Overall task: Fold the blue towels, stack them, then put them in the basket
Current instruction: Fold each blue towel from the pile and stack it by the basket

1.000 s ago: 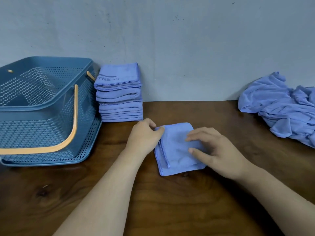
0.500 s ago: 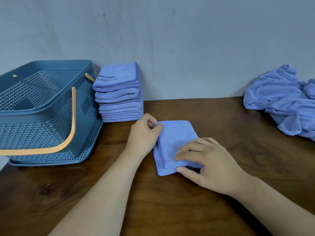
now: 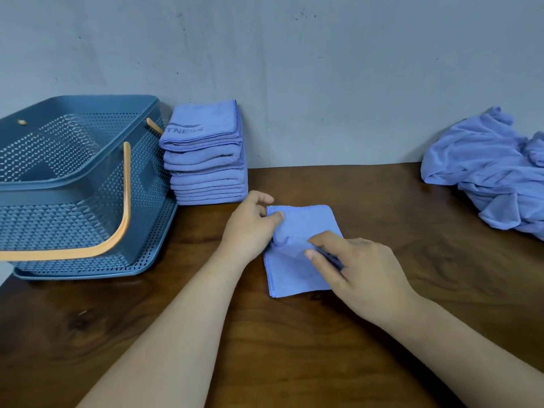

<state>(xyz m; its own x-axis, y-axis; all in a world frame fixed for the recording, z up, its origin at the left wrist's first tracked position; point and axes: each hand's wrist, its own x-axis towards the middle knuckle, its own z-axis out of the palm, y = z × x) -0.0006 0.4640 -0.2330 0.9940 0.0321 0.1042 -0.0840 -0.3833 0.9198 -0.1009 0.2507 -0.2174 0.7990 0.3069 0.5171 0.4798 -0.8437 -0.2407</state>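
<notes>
Towel (image 3: 297, 269), folded small on table (image 3: 294, 348), pinched at opposite sides by left hand (image 3: 250, 228) and right hand (image 3: 362, 272); stack (image 3: 206, 160) beside basket (image 3: 73, 184), crumpled pile (image 3: 485, 172) unfolded, apparently none basketed.

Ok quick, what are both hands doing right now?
Left hand: pinching the folded towel at its left edge.
Right hand: pinching the same towel's right side.

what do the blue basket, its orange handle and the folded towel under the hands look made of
Blue perforated basket: likely moulded plastic, matte; regular punched holes, smooth rim. Its curved orange handle: smooth, plastic or wood, hard to tell. Folded blue towel: soft matte cloth, probably microfibre; stitched hem, soft creases.
</notes>
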